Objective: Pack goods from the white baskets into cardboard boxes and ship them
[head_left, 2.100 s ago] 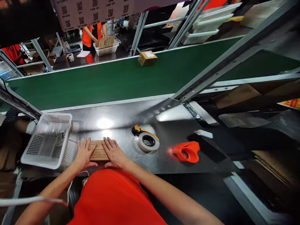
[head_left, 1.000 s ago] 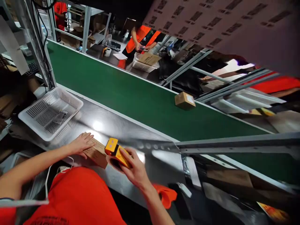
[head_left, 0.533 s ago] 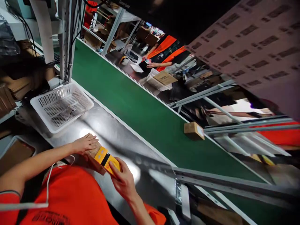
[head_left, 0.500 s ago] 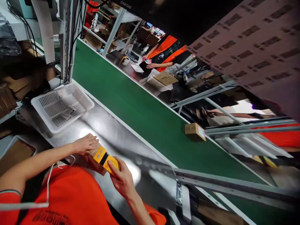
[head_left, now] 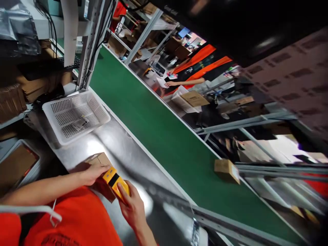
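1. Gripping the tape gun [head_left: 115,182], the right hand [head_left: 134,206] sits low, left of the frame's middle, with its fingers closed around the yellow body.
2. At lower left, the left hand [head_left: 93,173] lies over the box [head_left: 101,158], fingers reaching toward the tape gun's front end; whether they clasp anything cannot be told.
3. The box rests on the bench [head_left: 120,140] in the lower left of the frame, partly hidden by the left hand and the tape gun. The tape gun's front overlaps its edge in view; contact between the two is unclear.
4. Above the box, at the left, a white basket [head_left: 103,119] stands on the bench with a small packet [head_left: 80,123] lying inside.
5. A green belt [head_left: 153,123] slants from upper left to lower right, bearing a parcel [head_left: 222,169] at its far edge, right of centre.
6. Beyond the belt, at upper centre, a co-worker [head_left: 207,61] in orange and black reaches an arm over a table; near that arm is a far basket [head_left: 179,99] with cardboard [head_left: 195,98] on it.
7. A paper strip [head_left: 70,32] hangs at upper left, beside a metal post [head_left: 94,44].
8. A carton [head_left: 16,164] shows at the left edge, below the basket.
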A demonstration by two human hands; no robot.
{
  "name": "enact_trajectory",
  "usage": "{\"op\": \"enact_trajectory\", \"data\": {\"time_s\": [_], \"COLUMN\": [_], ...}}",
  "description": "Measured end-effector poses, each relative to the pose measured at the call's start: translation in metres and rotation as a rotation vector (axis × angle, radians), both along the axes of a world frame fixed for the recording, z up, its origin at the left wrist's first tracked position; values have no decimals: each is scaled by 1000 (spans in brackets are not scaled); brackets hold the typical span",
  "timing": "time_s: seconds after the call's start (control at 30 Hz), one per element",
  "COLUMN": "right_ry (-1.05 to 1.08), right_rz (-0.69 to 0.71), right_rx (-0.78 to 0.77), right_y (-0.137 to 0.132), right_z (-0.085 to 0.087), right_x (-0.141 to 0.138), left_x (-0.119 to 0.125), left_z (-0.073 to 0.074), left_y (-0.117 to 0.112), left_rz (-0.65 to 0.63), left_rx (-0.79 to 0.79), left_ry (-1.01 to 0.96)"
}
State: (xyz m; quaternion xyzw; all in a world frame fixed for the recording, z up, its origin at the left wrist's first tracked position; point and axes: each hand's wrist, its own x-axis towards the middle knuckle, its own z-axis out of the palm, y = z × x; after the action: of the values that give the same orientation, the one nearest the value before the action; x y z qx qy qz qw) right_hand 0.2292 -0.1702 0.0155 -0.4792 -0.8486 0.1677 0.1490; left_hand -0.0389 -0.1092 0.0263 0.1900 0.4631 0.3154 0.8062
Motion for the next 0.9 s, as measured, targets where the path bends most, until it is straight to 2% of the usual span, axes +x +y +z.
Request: {"op": "enact_trajectory", "data": {"time_s": [0.07,0.17,0.27,0.33,0.43,0.57,0.67,0.77,0.9], "right_ry": [-4,-12,-31,-48,-101,-226,-330,-441,-518], "right_rz": [24,85,125,96,21,-7,16,44,48], "right_rx": [-47,-134,-254,-337,-436,-477,-447,-431,-449], "right_y": [3,11,17,17,13,13,24,39,51], "right_z": [4,19,36,46,56,61,63,68,75], "right_x": [1,3,1,-1,-2,-10,-28,-48,-63], "left_x": [3,1,-1,-6,-28,-77,-100,-99,-78], "left_z": [2,2,1,-1,-6,-25,-45,-67,-88], "left_y": [3,5,7,15,36,68,80,75,49], "left_rz": [41,29,-46,-88,-101,-28,-13,-72,-188], "left_rx": [-110,-216,-50,73,98,99,119,156,260], "left_ry": [-37,15,279,455,527,718,863,930,982]}}
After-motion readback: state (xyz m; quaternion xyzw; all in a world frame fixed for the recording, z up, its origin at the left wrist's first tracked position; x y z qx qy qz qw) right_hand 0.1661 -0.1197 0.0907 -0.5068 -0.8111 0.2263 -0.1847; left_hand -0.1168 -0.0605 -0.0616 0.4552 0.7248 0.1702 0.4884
